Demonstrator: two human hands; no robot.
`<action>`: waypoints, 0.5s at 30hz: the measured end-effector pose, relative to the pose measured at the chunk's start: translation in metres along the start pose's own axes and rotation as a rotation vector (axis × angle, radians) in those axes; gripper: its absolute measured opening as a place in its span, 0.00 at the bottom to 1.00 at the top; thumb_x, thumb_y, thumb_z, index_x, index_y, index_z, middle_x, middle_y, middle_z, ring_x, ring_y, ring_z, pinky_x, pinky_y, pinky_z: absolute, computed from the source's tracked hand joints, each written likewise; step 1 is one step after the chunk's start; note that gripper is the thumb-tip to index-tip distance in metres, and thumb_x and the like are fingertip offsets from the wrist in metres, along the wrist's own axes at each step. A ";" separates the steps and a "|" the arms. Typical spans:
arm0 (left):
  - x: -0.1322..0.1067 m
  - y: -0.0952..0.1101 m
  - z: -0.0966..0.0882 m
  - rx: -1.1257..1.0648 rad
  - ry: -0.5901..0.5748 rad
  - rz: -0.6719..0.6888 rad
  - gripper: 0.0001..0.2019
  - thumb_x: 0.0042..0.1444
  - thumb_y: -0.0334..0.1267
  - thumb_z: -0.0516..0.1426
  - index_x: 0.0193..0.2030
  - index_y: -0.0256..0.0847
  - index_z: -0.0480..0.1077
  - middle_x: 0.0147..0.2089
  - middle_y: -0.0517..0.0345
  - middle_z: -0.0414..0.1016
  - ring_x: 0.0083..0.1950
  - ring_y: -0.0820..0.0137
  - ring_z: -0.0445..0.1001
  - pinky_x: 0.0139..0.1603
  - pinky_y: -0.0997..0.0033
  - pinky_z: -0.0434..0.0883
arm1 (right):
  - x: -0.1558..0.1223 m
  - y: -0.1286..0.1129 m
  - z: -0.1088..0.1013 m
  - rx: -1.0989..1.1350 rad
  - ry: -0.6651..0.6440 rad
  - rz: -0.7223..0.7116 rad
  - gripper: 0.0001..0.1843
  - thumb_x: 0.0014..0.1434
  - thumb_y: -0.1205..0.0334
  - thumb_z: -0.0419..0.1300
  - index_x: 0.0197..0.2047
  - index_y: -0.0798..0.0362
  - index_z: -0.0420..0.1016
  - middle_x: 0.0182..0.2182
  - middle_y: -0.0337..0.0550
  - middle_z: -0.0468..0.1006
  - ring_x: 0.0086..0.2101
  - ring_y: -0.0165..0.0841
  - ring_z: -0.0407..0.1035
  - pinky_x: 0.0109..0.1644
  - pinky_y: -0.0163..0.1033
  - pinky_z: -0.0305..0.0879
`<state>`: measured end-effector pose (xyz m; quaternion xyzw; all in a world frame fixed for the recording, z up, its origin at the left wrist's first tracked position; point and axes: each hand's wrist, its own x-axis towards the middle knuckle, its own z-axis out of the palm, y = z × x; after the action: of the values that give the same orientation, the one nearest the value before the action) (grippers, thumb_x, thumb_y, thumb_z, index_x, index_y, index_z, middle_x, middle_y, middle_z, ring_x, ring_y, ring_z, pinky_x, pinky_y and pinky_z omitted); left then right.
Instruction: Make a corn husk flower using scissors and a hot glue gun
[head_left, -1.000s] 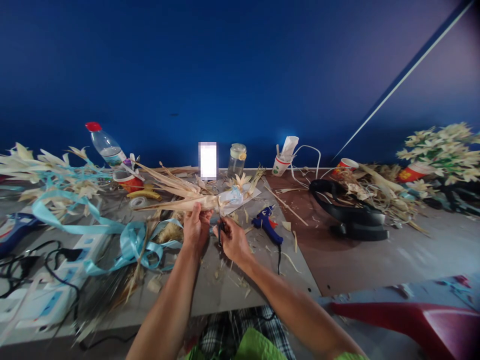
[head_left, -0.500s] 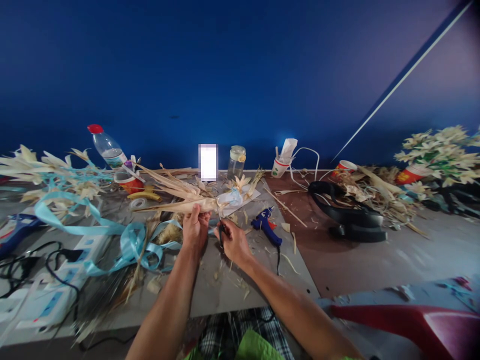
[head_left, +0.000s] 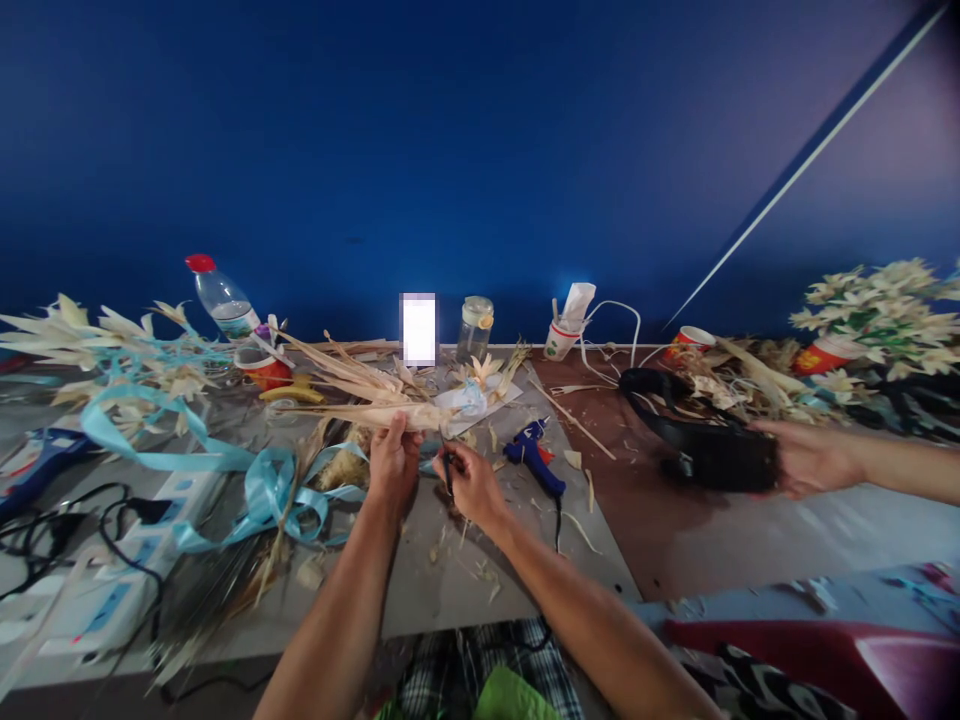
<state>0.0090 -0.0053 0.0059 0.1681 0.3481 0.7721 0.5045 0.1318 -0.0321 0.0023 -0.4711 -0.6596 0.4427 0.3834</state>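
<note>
My left hand is closed round a pale dried corn husk, whose long pointed strips reach out to the left. In my right hand is a pair of dark-handled scissors, the blades up against the husk's lower edge. Whether the blades are apart I cannot tell. Just beyond the hands, a husk flower with a light blue centre lies on white paper. A blue glue gun rests to the right of my right hand.
Blue ribbon and a white power strip lie on the left. A bottle, an orange cup, a jar and a white cup stand at the back. Another person's hand holds a black strapped object.
Another person's hand has come in from the right and taken hold of the black strapped object, tilting it. My hands have hardly moved; husk and scissors stay in them.
</note>
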 end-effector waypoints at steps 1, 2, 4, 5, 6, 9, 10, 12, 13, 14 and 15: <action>0.001 0.002 -0.001 -0.011 0.007 0.006 0.11 0.44 0.41 0.63 0.25 0.40 0.65 0.20 0.67 0.67 0.18 0.80 0.61 0.28 0.73 0.67 | -0.001 -0.002 -0.001 -0.064 -0.028 0.029 0.09 0.53 0.59 0.57 0.33 0.54 0.74 0.23 0.37 0.73 0.24 0.28 0.64 0.28 0.31 0.57; 0.002 0.003 -0.001 -0.024 0.012 0.009 0.11 0.44 0.41 0.63 0.25 0.39 0.65 0.20 0.67 0.67 0.18 0.80 0.61 0.29 0.73 0.67 | -0.002 -0.005 -0.003 -0.140 -0.051 0.053 0.09 0.53 0.59 0.57 0.33 0.54 0.75 0.24 0.38 0.75 0.25 0.29 0.66 0.29 0.32 0.58; 0.003 0.008 -0.004 -0.055 0.017 0.014 0.13 0.45 0.42 0.63 0.24 0.39 0.64 0.18 0.68 0.65 0.18 0.79 0.62 0.30 0.73 0.68 | -0.006 -0.012 -0.009 -0.324 -0.074 0.073 0.10 0.53 0.58 0.57 0.35 0.53 0.76 0.27 0.42 0.78 0.28 0.32 0.70 0.32 0.33 0.61; 0.004 0.010 -0.005 -0.070 0.015 0.018 0.13 0.46 0.43 0.63 0.24 0.39 0.64 0.17 0.68 0.64 0.19 0.79 0.62 0.31 0.73 0.68 | -0.007 -0.017 -0.013 -0.428 -0.083 0.070 0.11 0.54 0.57 0.57 0.37 0.52 0.76 0.30 0.44 0.79 0.30 0.33 0.71 0.33 0.34 0.61; 0.005 0.012 -0.006 -0.083 0.014 0.028 0.13 0.46 0.44 0.63 0.24 0.39 0.64 0.17 0.67 0.64 0.19 0.79 0.63 0.31 0.73 0.67 | -0.009 -0.021 -0.018 -0.539 -0.109 0.065 0.12 0.54 0.56 0.57 0.38 0.51 0.77 0.31 0.45 0.80 0.33 0.35 0.72 0.35 0.35 0.62; 0.007 0.015 -0.007 -0.094 0.034 0.066 0.13 0.45 0.44 0.63 0.26 0.38 0.65 0.18 0.67 0.65 0.21 0.78 0.65 0.31 0.74 0.66 | -0.013 -0.036 -0.028 -0.830 -0.223 0.057 0.16 0.53 0.53 0.57 0.40 0.53 0.76 0.36 0.52 0.79 0.37 0.40 0.73 0.37 0.38 0.64; 0.007 0.015 -0.007 -0.081 0.046 0.078 0.13 0.44 0.44 0.63 0.26 0.38 0.66 0.19 0.66 0.66 0.22 0.78 0.66 0.31 0.74 0.66 | -0.013 -0.041 -0.030 -0.900 -0.238 0.054 0.18 0.52 0.54 0.57 0.43 0.54 0.75 0.39 0.55 0.78 0.38 0.42 0.73 0.38 0.39 0.64; 0.007 0.015 -0.006 -0.025 0.078 0.107 0.13 0.44 0.44 0.64 0.27 0.38 0.66 0.21 0.65 0.68 0.22 0.78 0.66 0.29 0.75 0.65 | -0.013 -0.048 -0.032 -0.989 -0.249 0.051 0.23 0.51 0.57 0.57 0.49 0.58 0.71 0.45 0.61 0.73 0.39 0.44 0.73 0.39 0.42 0.66; 0.007 0.014 -0.006 0.007 0.095 0.123 0.14 0.43 0.44 0.64 0.27 0.38 0.66 0.21 0.65 0.68 0.21 0.78 0.65 0.28 0.76 0.64 | -0.012 -0.050 -0.031 -1.012 -0.258 0.058 0.25 0.50 0.59 0.57 0.50 0.60 0.70 0.47 0.63 0.72 0.39 0.44 0.73 0.39 0.43 0.66; 0.007 0.014 -0.006 0.031 0.112 0.140 0.14 0.43 0.44 0.64 0.27 0.37 0.66 0.21 0.65 0.68 0.21 0.79 0.64 0.26 0.76 0.63 | -0.012 -0.051 -0.030 -1.026 -0.275 0.072 0.26 0.49 0.60 0.57 0.51 0.61 0.69 0.48 0.64 0.71 0.40 0.45 0.73 0.40 0.43 0.67; 0.007 0.014 -0.006 0.045 0.126 0.157 0.14 0.42 0.44 0.64 0.26 0.37 0.66 0.21 0.65 0.68 0.20 0.80 0.63 0.26 0.77 0.62 | -0.012 -0.052 -0.030 -1.036 -0.294 0.081 0.27 0.48 0.60 0.57 0.51 0.62 0.69 0.48 0.65 0.70 0.40 0.45 0.73 0.40 0.44 0.67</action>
<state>-0.0069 -0.0044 0.0113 0.1574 0.3819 0.8103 0.4158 0.1474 -0.0451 0.0600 -0.5569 -0.8195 0.1350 -0.0128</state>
